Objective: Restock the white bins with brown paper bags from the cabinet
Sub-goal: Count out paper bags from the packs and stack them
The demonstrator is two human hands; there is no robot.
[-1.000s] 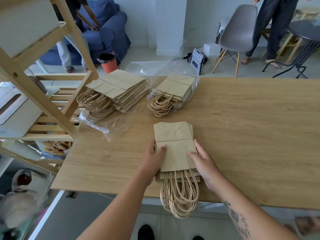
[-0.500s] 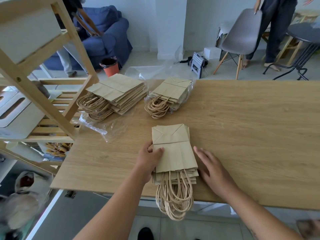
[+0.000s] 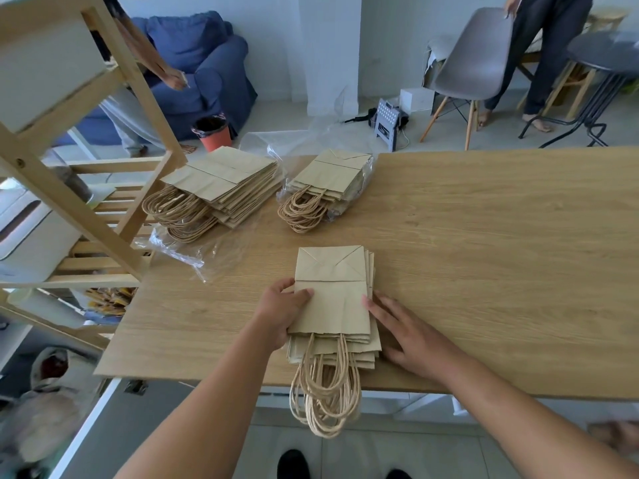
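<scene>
Desk (image 3: 484, 254): light wood top, filling the middle and right of the view; near edge runs just in front of the person.

Shelf unit (image 3: 69, 209): pale wooden frame with slatted shelves, at the left, touching the desk's left end.

Armchair (image 3: 204, 74): blue, far left, on the floor behind the shelf unit. Grey chair (image 3: 473, 60): far right, on wooden legs.

Large stack of paper bags (image 3: 224, 183): brown, flat, far left on the desk, handles toward the shelf unit, lying on loose clear plastic wrap (image 3: 186, 250).

Second stack of paper bags (image 3: 332, 178): smaller, just right of the large stack, partly inside a clear plastic sleeve, handles toward the near left.

Near stack of paper bags (image 3: 332, 299): at the desk's near edge, folded bottoms on the far side, twisted cord handles (image 3: 325, 395) hanging over the edge.

Left hand (image 3: 283, 312): gripping the left side of the near stack, thumb on top of the uppermost bag, fingers curled around the edge.

Right hand (image 3: 408, 337): flat and spread, palm on the desk, fingertips against the right side of the same stack.

Orange bin (image 3: 212, 133): on the floor beyond the desk, lined with a dark bag.
</scene>
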